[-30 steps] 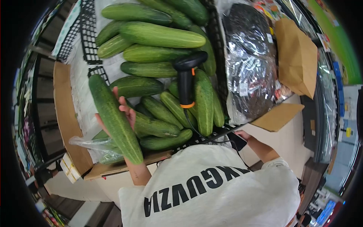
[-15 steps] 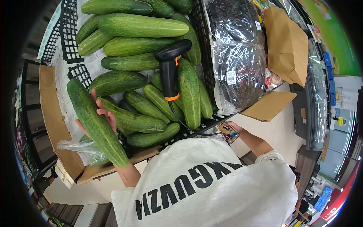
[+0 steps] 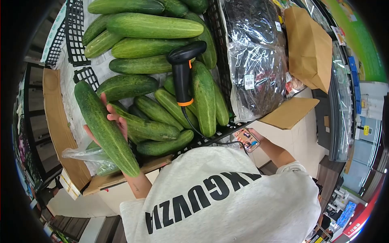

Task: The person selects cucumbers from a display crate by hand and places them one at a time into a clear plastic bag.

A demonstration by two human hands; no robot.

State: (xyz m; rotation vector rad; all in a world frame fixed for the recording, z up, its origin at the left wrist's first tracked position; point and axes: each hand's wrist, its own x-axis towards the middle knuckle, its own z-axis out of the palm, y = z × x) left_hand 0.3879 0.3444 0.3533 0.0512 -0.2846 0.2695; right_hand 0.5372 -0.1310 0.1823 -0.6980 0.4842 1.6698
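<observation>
My left hand (image 3: 117,121) is closed round a big green cucumber (image 3: 106,128), its fingers wrapped over the right side. The cucumber slants from upper left down to my wrist. A clear plastic bag (image 3: 87,158) lies beneath it. My right hand (image 3: 256,135) grips a phone (image 3: 247,140) with a lit, colourful screen, beyond the crate's near right corner. On the piled cucumbers (image 3: 150,125) rests a black barcode scanner (image 3: 182,77) with orange trim. Its cable (image 3: 202,137) runs down past the crate edge toward the phone.
Right of the black crate (image 3: 216,36) stand clear-wrapped dark goods (image 3: 259,69) with barcode labels and a brown paper bag (image 3: 308,48). A cardboard flap (image 3: 289,113) juts out below them. More cardboard (image 3: 58,109) edges the left side, and shelving (image 3: 34,109) stands beyond.
The phone in my right hand has shifted slightly right, and its screen picture differs. My left hand still grips the cucumber, nearly unmoved. The whole view has shifted a little.
</observation>
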